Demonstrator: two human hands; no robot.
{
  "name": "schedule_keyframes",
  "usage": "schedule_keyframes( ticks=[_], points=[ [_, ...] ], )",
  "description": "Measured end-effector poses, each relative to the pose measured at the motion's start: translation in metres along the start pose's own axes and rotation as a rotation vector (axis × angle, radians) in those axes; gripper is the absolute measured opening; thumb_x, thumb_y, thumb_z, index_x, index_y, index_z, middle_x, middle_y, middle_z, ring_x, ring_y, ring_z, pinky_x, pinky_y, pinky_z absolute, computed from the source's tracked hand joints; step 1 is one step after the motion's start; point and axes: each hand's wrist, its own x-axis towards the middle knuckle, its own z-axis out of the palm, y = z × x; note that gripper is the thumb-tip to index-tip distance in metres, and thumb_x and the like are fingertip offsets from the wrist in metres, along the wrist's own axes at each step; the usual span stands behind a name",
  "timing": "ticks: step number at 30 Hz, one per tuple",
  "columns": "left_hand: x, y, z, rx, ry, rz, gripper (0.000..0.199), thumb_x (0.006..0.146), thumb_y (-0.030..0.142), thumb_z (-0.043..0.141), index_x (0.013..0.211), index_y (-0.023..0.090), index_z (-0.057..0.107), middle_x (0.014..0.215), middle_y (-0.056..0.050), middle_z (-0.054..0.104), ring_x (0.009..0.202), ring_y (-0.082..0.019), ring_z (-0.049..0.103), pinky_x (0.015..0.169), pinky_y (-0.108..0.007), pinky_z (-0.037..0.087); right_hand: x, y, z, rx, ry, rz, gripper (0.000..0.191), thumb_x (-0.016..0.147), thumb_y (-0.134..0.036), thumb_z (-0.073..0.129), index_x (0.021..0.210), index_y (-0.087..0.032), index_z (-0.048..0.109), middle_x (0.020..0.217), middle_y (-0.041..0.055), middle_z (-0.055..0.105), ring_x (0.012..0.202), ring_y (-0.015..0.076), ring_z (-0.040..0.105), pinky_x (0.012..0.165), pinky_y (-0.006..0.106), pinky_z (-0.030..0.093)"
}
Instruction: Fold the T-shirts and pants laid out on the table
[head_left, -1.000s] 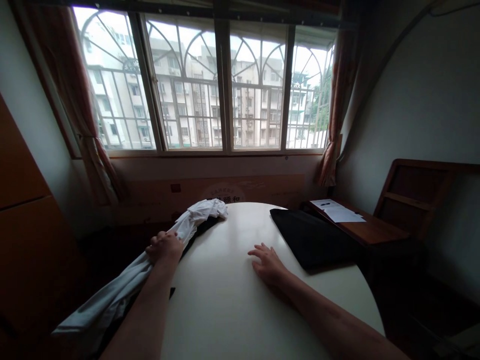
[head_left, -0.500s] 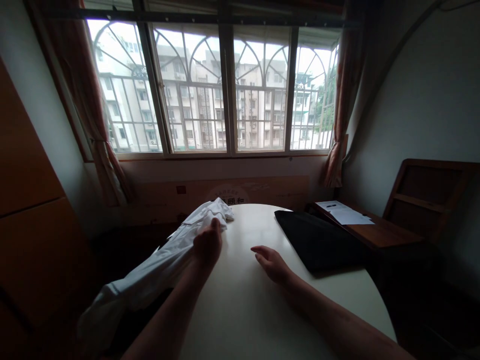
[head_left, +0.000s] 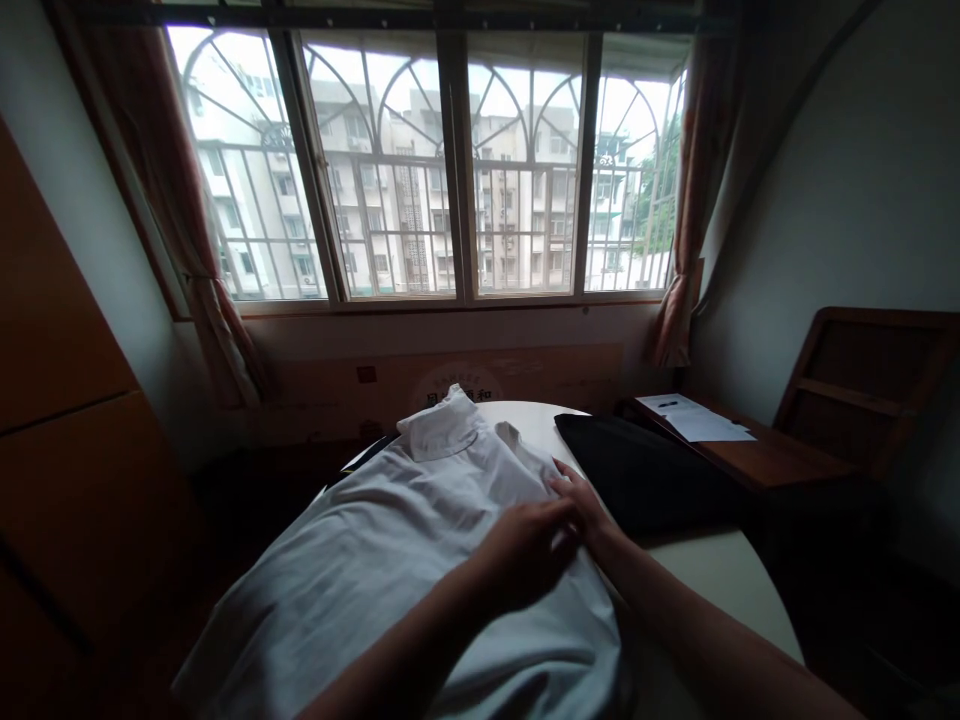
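Observation:
A white collared shirt [head_left: 360, 570] lies spread across the white table, with its collar [head_left: 446, 430] at the far end. My left hand [head_left: 529, 550] reaches over it to its right side; the fingers are closed at the fabric's edge, close against my right hand. Beside that edge, my right hand [head_left: 585, 505] has its fingers stretched out and touching the shirt. Its lower fingers are partly hidden by my left hand. A folded black cloth [head_left: 645, 475] lies just to the right of both hands.
The round white table [head_left: 727, 575] shows bare along its right edge. Past it stands a wooden chair [head_left: 810, 465] bearing white papers [head_left: 697, 415] and a pen. A barred window [head_left: 450, 180] with tied curtains [head_left: 217, 330] fills the far wall.
My left hand has moved right and toward me, drawing the bunched shirt open across the table. My right hand has moved slightly right and now meets the shirt's edge.

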Motion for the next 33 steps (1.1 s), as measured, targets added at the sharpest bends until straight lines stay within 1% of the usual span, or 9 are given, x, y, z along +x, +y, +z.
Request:
schedule_keyframes(
  ticks=[3,6,8,11,13,16,22,29,33],
  points=[
    [0.005,-0.044,-0.022,0.443,0.128,-0.217,0.016,0.093,0.022,0.052,0.103,0.022,0.064,0.105,-0.009,0.072,0.098,-0.025,0.068,0.085,-0.036,0.051,0.0,0.0,-0.002,-0.201,0.111,-0.189,0.051,0.074,-0.027,0.06,0.123,-0.017,0.063,0.121,0.0113,0.07,0.117,0.0297,0.063,0.102,0.041,0.049],
    [0.003,-0.091,-0.034,0.638,0.099,-0.503,0.018,0.094,0.025,0.052,0.105,0.019,0.064,0.109,-0.012,0.072,0.104,-0.028,0.068,0.084,-0.036,0.05,-0.01,-0.007,0.002,-0.354,0.081,-0.403,0.048,0.074,-0.018,0.05,0.119,-0.017,0.066,0.129,0.012,0.066,0.123,0.0274,0.06,0.108,0.04,0.045],
    [-0.001,-0.117,-0.035,0.66,0.069,-0.62,0.02,0.094,0.027,0.052,0.107,0.018,0.065,0.111,-0.014,0.073,0.106,-0.028,0.068,0.085,-0.036,0.05,-0.021,-0.013,0.006,-0.426,-0.08,-0.452,0.047,0.073,-0.013,0.046,0.114,-0.019,0.068,0.122,0.0105,0.07,0.116,0.0251,0.065,0.102,0.036,0.049],
    [-0.006,-0.141,-0.032,0.661,0.046,-0.688,0.021,0.093,0.025,0.052,0.105,0.015,0.067,0.112,-0.015,0.073,0.106,-0.029,0.068,0.085,-0.036,0.05,-0.04,-0.024,0.014,-0.572,-0.436,-0.449,0.047,0.067,-0.006,0.045,0.103,-0.022,0.072,0.1,0.0046,0.074,0.092,0.0201,0.07,0.083,0.027,0.052],
    [-0.007,-0.147,-0.029,0.664,0.053,-0.717,0.023,0.094,0.025,0.05,0.102,0.015,0.068,0.111,-0.016,0.073,0.105,-0.029,0.068,0.084,-0.036,0.05,-0.05,-0.029,0.018,-0.69,-0.628,-0.465,0.044,0.065,-0.005,0.048,0.096,-0.023,0.073,0.088,0.0008,0.073,0.079,0.0169,0.067,0.074,0.023,0.049],
    [-0.007,-0.147,-0.026,0.687,0.115,-0.74,0.027,0.095,0.025,0.045,0.107,0.016,0.067,0.113,-0.015,0.071,0.109,-0.028,0.065,0.086,-0.036,0.049,-0.056,-0.031,0.022,-0.785,-0.759,-0.487,0.04,0.063,-0.006,0.054,0.094,-0.022,0.074,0.083,-0.0017,0.071,0.071,0.0146,0.062,0.068,0.021,0.044],
    [0.002,-0.149,-0.037,0.779,0.37,-0.67,0.025,0.093,0.025,0.05,0.111,0.019,0.065,0.123,-0.013,0.064,0.116,-0.028,0.056,0.094,-0.037,0.045,-0.05,-0.024,0.024,-0.764,-0.747,-0.487,0.047,0.059,-0.003,0.052,0.096,-0.022,0.074,0.085,-0.0023,0.071,0.072,0.0138,0.061,0.067,0.018,0.043],
    [0.036,-0.195,-0.094,0.774,0.298,-0.857,0.035,0.091,0.025,0.048,0.122,0.014,0.059,0.127,-0.021,0.061,0.12,-0.035,0.055,0.095,-0.045,0.045,-0.044,-0.041,0.012,-0.928,-0.617,-0.464,0.04,0.067,-0.009,0.053,0.095,-0.026,0.078,0.082,-0.0002,0.074,0.073,0.0162,0.064,0.07,0.022,0.044],
    [0.042,-0.224,-0.119,0.648,0.216,-0.927,0.019,0.082,0.024,0.061,0.098,0.017,0.07,0.104,-0.018,0.072,0.099,-0.032,0.068,0.082,-0.038,0.05,-0.034,-0.063,-0.006,-1.019,-0.516,-0.401,0.036,0.07,-0.011,0.052,0.091,-0.026,0.078,0.081,0.0023,0.075,0.075,0.0182,0.066,0.072,0.024,0.045]
  ],
)
